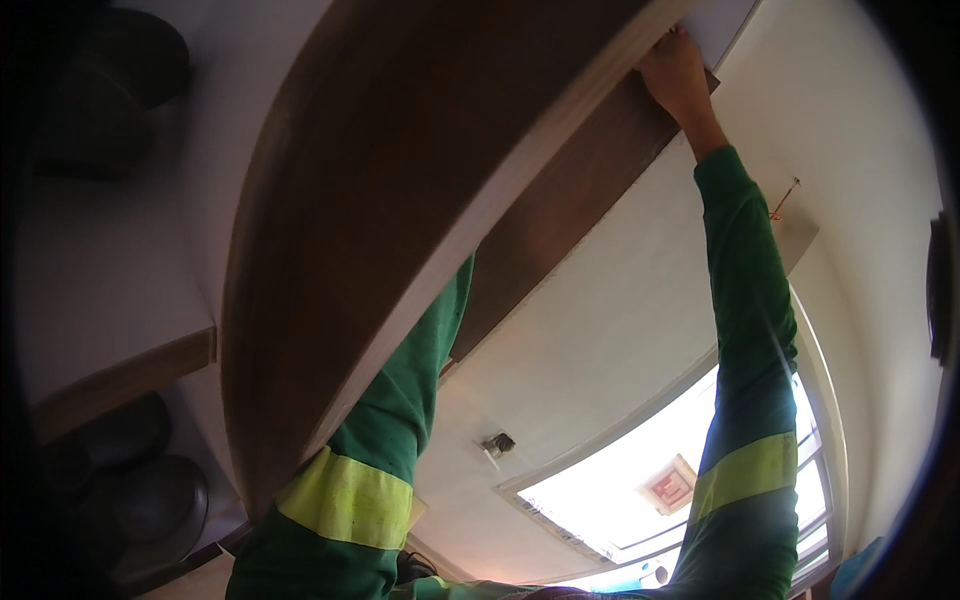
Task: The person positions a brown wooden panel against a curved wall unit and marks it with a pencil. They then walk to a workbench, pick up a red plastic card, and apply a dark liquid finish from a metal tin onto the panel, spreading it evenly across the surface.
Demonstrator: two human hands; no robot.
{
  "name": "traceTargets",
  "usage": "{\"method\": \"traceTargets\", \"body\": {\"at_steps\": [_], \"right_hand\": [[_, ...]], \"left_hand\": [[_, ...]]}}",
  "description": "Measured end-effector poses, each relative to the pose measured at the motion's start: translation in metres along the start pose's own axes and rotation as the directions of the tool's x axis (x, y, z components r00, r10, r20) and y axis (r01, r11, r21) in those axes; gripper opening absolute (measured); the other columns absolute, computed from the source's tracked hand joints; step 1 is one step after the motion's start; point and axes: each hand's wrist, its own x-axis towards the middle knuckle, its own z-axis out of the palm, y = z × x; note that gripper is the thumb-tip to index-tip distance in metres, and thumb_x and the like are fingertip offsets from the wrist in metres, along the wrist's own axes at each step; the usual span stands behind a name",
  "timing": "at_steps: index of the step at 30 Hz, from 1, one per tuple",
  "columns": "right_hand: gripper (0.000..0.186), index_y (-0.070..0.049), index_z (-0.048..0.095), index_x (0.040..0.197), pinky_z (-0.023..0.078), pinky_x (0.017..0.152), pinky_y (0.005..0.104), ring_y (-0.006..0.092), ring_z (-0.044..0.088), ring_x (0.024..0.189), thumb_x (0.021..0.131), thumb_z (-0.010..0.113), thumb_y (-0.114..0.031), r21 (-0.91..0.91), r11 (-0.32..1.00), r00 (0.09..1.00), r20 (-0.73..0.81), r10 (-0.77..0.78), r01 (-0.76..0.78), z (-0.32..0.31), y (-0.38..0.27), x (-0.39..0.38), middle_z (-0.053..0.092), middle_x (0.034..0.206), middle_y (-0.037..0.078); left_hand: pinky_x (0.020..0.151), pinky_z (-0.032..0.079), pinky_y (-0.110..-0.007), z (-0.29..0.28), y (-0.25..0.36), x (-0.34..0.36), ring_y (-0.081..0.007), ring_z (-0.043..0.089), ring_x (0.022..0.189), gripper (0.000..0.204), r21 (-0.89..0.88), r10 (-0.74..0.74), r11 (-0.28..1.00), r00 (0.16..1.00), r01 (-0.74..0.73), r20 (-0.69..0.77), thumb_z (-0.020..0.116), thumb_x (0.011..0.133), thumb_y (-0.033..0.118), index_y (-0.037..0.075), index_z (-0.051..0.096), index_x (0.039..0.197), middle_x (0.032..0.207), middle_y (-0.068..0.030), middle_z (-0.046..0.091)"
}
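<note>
A dark brown wooden board [400, 170], with a paler edge, runs diagonally across the upper middle. Behind it is a second, narrower brown board [560, 220]. My right hand [670, 60] is raised to the top of the boards, fingers curled closed near a white surface [710, 25]; what they hold, if anything, is hidden. My left arm, in a green sleeve with a yellow band [345, 495], goes up behind the wide board, which hides my left hand.
At left are shelves [125, 380] holding several dark rounded objects [140, 500], possibly footwear. A white wall [570, 360] has a small dark fitting [498, 445] and a hanging cord [785, 200]. A bright window [590, 500] with a red-and-white square sign lies at lower right.
</note>
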Motion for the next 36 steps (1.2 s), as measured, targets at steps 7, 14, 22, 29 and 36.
{"method": "traceTargets", "body": {"at_steps": [7, 14, 22, 29, 36], "right_hand": [[0.027, -0.003, 0.074, 0.111, 0.053, 0.102, 0.0464, 0.0438, 0.068, 0.108, 0.093, 0.065, -0.022, -0.253, 0.964, 0.997, 0.030, -0.073, 0.078, 0.019, 0.079, 0.006, 0.076, 0.099, 0.021], [0.020, -0.005, 0.074, 0.099, 0.059, 0.075, 0.0344, 0.0257, 0.073, 0.085, 0.096, 0.067, -0.023, -0.075, 0.895, 0.898, 0.044, -0.437, 0.439, 0.016, 0.003, -0.021, 0.074, 0.086, 0.012], [0.022, -0.004, 0.073, 0.105, 0.059, 0.079, 0.0363, 0.0235, 0.072, 0.084, 0.094, 0.069, -0.022, 0.052, 0.998, 0.994, 0.106, 0.037, -0.043, 0.009, 0.013, -0.001, 0.077, 0.096, 0.011], [0.034, 0.002, 0.071, 0.118, 0.053, 0.102, 0.0443, 0.0348, 0.069, 0.116, 0.088, 0.077, -0.013, 0.153, 0.975, 0.987, -0.042, -0.157, 0.162, 0.028, 0.078, -0.002, 0.075, 0.119, 0.017], [0.032, 0.001, 0.070, 0.119, 0.056, 0.094, 0.0407, 0.0304, 0.072, 0.107, 0.092, 0.073, -0.016, 0.073, 0.948, 0.927, -0.245, -0.285, 0.311, 0.032, 0.057, -0.009, 0.076, 0.112, 0.016]], "left_hand": [[0.125, 0.026, -0.054, 0.013, 0.011, -0.004, -0.0303, 0.042, 0.151, 0.044, -0.044, -0.008, 0.999, 1.000, 0.008, 0.008, 0.041, 0.114, 0.028, 0.013, 0.057, 0.152, 0.161, -0.0050, 0.052], [0.126, 0.025, -0.053, 0.004, 0.000, 0.000, -0.0300, 0.041, 0.152, 0.045, -0.012, 0.008, 1.000, 1.000, -0.008, -0.005, 0.040, 0.114, 0.027, 0.013, 0.056, 0.153, 0.162, -0.0050, 0.051], [0.126, 0.026, -0.052, 0.004, -0.002, -0.001, -0.0296, 0.042, 0.151, 0.043, -0.010, 0.017, 1.000, 0.999, -0.017, -0.038, 0.044, 0.113, 0.026, 0.012, 0.059, 0.150, 0.160, -0.0059, 0.053], [0.125, 0.028, -0.052, 0.003, 0.004, 0.000, -0.0294, 0.043, 0.150, 0.042, -0.041, 0.003, 0.999, 1.000, -0.003, -0.017, 0.044, 0.112, 0.026, 0.012, 0.060, 0.149, 0.159, -0.0049, 0.054], [0.126, 0.027, -0.052, 0.003, 0.008, 0.001, -0.0297, 0.043, 0.150, 0.042, -0.032, -0.031, 0.999, 1.000, 0.031, 0.004, 0.045, 0.112, 0.026, 0.013, 0.060, 0.149, 0.160, -0.0044, 0.053]]}}
